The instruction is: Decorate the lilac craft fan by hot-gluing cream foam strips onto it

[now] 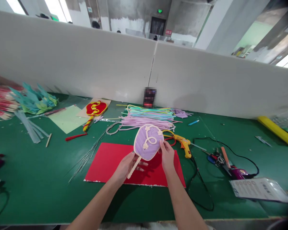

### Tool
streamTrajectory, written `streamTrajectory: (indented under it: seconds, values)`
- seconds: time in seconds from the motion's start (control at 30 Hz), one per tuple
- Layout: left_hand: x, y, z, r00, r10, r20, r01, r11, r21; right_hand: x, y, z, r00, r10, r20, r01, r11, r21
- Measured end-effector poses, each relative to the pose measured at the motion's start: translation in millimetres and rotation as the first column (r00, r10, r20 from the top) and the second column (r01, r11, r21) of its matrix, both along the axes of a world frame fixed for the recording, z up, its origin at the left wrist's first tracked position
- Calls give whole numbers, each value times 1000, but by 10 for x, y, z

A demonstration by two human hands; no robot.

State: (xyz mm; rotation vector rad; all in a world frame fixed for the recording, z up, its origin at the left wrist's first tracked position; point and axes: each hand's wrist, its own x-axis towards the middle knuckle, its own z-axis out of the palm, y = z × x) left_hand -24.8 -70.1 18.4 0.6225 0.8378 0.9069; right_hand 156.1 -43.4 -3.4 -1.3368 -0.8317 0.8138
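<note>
Between my two hands is a purple hand fan (140, 148) with a cream edge, cream curls and small flowers, and a twisted cream handle pointing down to the left. My left hand (128, 164) grips it at the lower left, where the handle meets the face. At the right edge my right hand (166, 151) pinches the rim between thumb and fingers. Below the fan lies a red board (105, 163) with worn white front edges. Behind it, a bundle of pastel pipe cleaners (146, 122) is spread across the table.
A red and yellow fan (96, 108) with a tassel lies back left, near pale green paper (67, 119). Thin wires (87, 158) sit left of the board. To the right are a yellow glue gun (184, 145) with a looping cord, pliers (216, 159) and a packet (259, 189). A white partition (86, 64) stands behind.
</note>
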Motion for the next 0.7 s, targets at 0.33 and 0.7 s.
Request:
streamTrajectory:
  seconds: [0.33, 0.7]
  values:
    - [-97, -90, -20, 986, 126, -112, -117, 989, 87, 206, -250, 260, 953, 184, 240, -178, 983, -46]
    - [-175, -324, -109, 955, 211, -207, -159, 957, 242, 1184, -215, 95, 726, -204, 656, 420, 887, -190]
